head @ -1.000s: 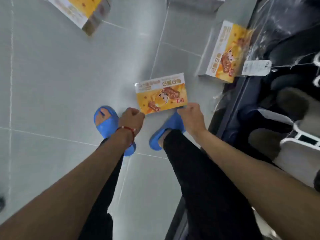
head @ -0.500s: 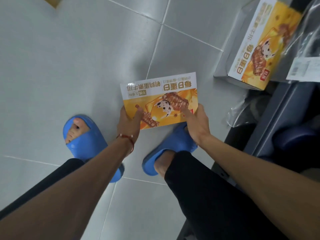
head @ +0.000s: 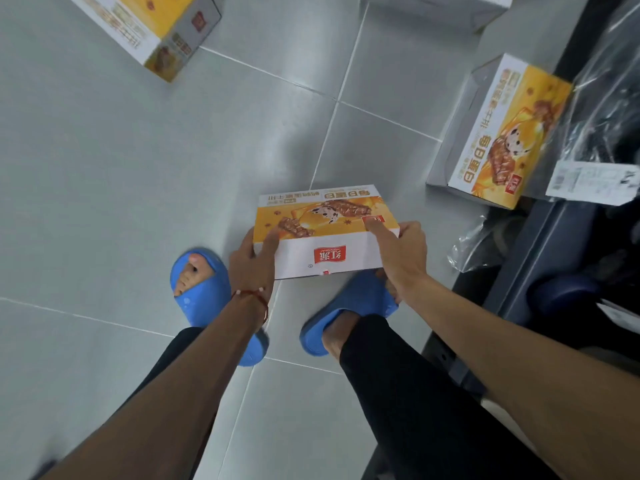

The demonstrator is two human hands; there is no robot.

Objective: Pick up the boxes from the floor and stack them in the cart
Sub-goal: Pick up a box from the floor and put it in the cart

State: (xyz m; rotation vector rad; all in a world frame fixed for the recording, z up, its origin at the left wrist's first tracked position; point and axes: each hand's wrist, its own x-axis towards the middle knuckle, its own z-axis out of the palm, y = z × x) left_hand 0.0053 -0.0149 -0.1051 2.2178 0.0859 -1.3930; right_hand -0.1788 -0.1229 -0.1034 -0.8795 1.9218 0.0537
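View straight down from a person's head; two bare forearms reach down over black trouser legs (head: 398, 393) towards feet in blue slide sandals (head: 202, 289) on a grey tiled floor (head: 104, 168); a red string bracelet (head: 254, 294) circles the left wrist. Just past the sandals both hands hold one snack box (head: 322, 233) by its ends, lifted over the toes of the right foot, its white side facing the viewer and its orange printed top tilted up. The left hand (head: 251, 268) grips the left end, thumb laid on the orange face, fingers curled round underneath; the right hand (head: 403, 258) grips the right end, forefinger stretched flat across the top, remaining fingers wrapped round the corner. Further off, to the right, a matching box (head: 498, 133) lies on the floor beside the dark cart frame (head: 554, 244), next to crinkled clear plastic wrap (head: 606, 81) and a white paper label (head: 592, 181). Farthest away, another orange box (head: 152, 26) sits at top left; a grey-sided box (head: 436, 5) is cut off at the top edge.
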